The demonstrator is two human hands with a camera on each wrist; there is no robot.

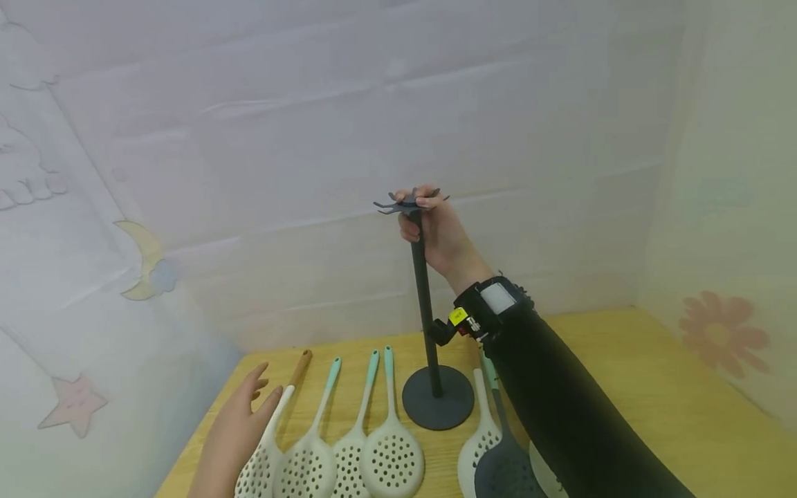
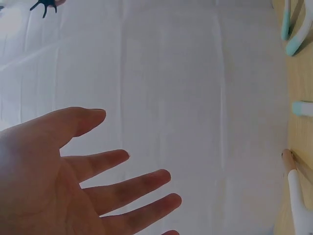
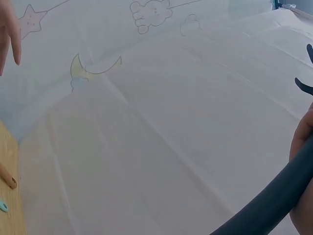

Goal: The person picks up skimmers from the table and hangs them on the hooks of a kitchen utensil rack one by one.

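Wooden table enclosed by white printed sheets, bare toward its right edge; right hand grips the upright black stand near its hooked top, left hand spread flat, holding nothing, beside slotted spoons.

Skimmers crowd the stand; bare table lies rightward.

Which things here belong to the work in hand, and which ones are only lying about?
In hand:
right hand grips the black stand
left hand open by the brown-handled skimmer

Lying about:
three white skimmers
dark skimmer
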